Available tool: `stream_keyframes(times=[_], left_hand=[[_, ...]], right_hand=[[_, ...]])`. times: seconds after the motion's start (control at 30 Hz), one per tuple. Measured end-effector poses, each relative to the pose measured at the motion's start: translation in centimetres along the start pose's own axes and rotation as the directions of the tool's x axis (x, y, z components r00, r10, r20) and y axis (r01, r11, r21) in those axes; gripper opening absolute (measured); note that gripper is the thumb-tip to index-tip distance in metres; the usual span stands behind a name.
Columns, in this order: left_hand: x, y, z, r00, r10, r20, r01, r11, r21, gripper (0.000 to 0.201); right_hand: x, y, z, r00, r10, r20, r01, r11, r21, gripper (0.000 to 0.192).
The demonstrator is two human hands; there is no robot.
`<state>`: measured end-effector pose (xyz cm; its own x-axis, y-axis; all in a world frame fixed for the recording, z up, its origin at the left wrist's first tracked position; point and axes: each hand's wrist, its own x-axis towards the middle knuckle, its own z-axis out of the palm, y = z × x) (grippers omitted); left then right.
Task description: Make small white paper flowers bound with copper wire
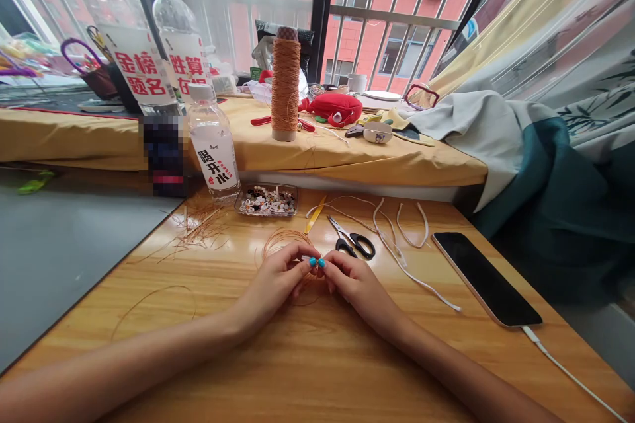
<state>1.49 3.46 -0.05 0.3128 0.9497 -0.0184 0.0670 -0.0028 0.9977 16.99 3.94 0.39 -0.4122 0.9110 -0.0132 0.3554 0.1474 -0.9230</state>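
Note:
My left hand (284,274) and my right hand (351,277) meet over the wooden table, thumbs and fingertips pinched together almost touching. Between them is thin orange-brown thread (285,236), whose loose loops lie on the table just beyond my fingers. A small white piece (306,258) shows at my left fingertips; its kind is too small to make out. Both thumbnails are bright blue. Right behind my right hand lie black-handled scissors (356,243), blades pointing away. A yellow flat stick (315,215) rests beyond my hands.
A clear tray (268,213) of small beads and parts stands by a water bottle (214,152). Thread scraps (198,228) lie left. White cords (391,238) and a charging phone (483,277) are right. A tall thread spool (285,89) stands on the cloth-covered ledge (397,168).

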Motion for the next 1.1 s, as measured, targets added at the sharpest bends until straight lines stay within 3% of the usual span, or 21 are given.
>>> stream_keyframes(times=[0.3,0.5,0.8,1.0,1.1], left_hand=[[-0.4,0.8,0.2,1.000,0.004,-0.017,-0.005,0.999,-0.046,0.024],[-0.3,1.0,0.4,0.997,0.027,-0.067,-0.031,0.998,-0.046,0.026],[-0.2,0.4,0.3,1.000,0.009,0.006,-0.009,0.999,-0.032,0.027],[-0.1,0.5,0.3,0.999,-0.006,-0.036,0.006,1.000,0.000,0.028],[-0.1,0.4,0.3,0.999,0.000,-0.047,0.000,1.000,0.002,0.029]], right_hand=[[-0.1,-0.7,0.0,1.000,-0.015,-0.002,0.015,1.000,-0.002,0.029],[0.0,-0.4,0.0,0.999,0.029,-0.018,-0.027,0.996,0.085,0.032],[0.1,-0.5,0.1,0.995,0.094,0.016,-0.095,0.969,0.230,0.036],[-0.2,-0.5,0.1,0.998,-0.003,-0.058,0.013,0.987,0.162,0.032],[-0.3,-0.7,0.1,0.999,-0.017,-0.037,0.022,0.987,0.162,0.026]])
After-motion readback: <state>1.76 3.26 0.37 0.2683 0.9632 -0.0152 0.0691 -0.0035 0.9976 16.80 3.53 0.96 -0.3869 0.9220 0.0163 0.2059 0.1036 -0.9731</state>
